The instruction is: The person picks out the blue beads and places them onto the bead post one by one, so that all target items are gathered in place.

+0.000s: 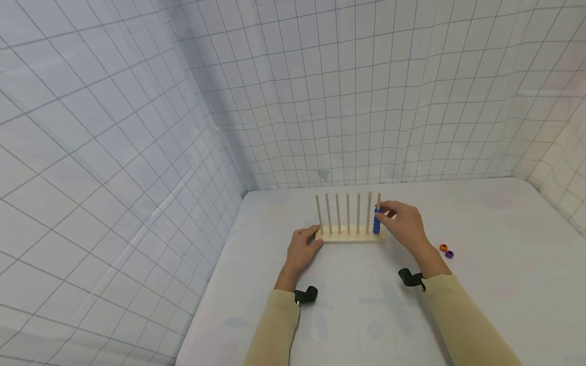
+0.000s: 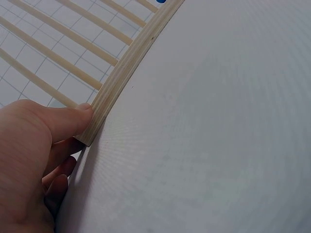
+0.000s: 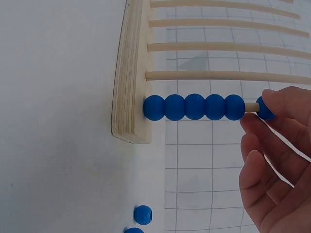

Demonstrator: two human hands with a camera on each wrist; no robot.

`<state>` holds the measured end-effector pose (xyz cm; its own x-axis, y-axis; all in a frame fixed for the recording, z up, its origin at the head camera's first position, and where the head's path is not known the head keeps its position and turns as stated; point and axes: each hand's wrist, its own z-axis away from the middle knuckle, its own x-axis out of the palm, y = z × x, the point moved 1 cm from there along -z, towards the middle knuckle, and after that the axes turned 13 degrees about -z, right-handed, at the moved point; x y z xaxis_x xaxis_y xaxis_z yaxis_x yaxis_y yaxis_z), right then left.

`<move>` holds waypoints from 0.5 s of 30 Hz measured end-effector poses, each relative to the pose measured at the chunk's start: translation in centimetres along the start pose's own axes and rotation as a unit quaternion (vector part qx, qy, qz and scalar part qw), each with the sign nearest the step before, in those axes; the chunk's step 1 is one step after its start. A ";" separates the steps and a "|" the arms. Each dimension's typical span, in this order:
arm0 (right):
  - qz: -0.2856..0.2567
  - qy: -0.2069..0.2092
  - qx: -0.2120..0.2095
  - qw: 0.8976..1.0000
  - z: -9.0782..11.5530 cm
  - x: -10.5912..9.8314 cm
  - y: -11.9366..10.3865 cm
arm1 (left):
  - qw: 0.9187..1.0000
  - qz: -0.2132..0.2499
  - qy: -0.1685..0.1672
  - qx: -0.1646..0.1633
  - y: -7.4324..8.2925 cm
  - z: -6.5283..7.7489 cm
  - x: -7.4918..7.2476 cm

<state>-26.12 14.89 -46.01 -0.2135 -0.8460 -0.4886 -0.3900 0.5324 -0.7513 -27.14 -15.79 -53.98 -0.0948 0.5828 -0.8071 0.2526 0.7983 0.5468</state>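
A pale wooden peg rack (image 1: 350, 238) with several upright pegs stands on the table. My left hand (image 1: 300, 250) grips the left end of its base, thumb (image 2: 73, 119) on the front edge and fingers behind. On the rightmost peg, several blue beads (image 3: 194, 107) sit stacked against the base. Just above that stack, my right hand (image 1: 405, 223) pinches another blue bead (image 3: 264, 109) between thumb and fingers, around the same peg with a small gap below. The other pegs carry no beads.
Right of my right forearm lie an orange bead (image 1: 443, 247) and a purple bead (image 1: 449, 254). In the right wrist view, a loose blue bead (image 3: 143, 215) rests on the table with another at the frame's bottom edge. Grid-patterned sheets (image 1: 339, 101) rise behind and at the sides.
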 end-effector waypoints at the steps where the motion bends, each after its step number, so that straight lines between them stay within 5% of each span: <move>1: 0.000 -0.001 0.000 1.000 0.0 0.0 0.0 | 1.000 0.001 0.000 -0.001 0.0 0.0 0.0; 15: 0.001 -0.010 0.019 1.000 0.4 0.5 0.6 | 1.000 0.002 -0.002 -0.004 0.0 0.0 0.0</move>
<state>-26.11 14.81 -46.93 -0.1965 -0.8440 -0.4991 -0.3548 0.5357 -0.7662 -27.11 -15.83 -53.97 -0.0906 0.5849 -0.8060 0.2460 0.7974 0.5510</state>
